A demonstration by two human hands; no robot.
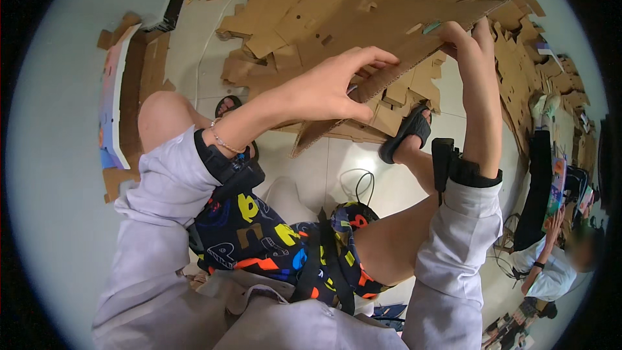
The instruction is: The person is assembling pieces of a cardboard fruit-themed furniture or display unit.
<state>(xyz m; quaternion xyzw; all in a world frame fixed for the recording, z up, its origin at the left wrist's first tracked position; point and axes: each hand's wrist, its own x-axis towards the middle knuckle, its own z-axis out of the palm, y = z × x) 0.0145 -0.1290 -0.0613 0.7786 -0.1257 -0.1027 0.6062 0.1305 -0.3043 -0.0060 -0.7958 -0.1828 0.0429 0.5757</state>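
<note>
A large brown cardboard sheet (389, 39) stands tilted in front of me, its corrugated edge slanting from low centre up to the far right. My right hand (468, 42) is closed on that edge near the upper right, fingers bent over it. A small teal patch (431, 27) shows on the board beside those fingers; what it is I cannot make out. Lower along the same edge is my left hand (334, 84). Its thumb and fingers are spread apart around the edge, with no firm grip visible.
Flattened cardboard pieces (272, 26) pile up ahead and along the right. At left stands a colourful printed box (120, 97). My sandalled foot (409, 133) rests below the sheet. A thin black cable loop (365, 186) lies near my knees. Another person (547, 262) sits at far right.
</note>
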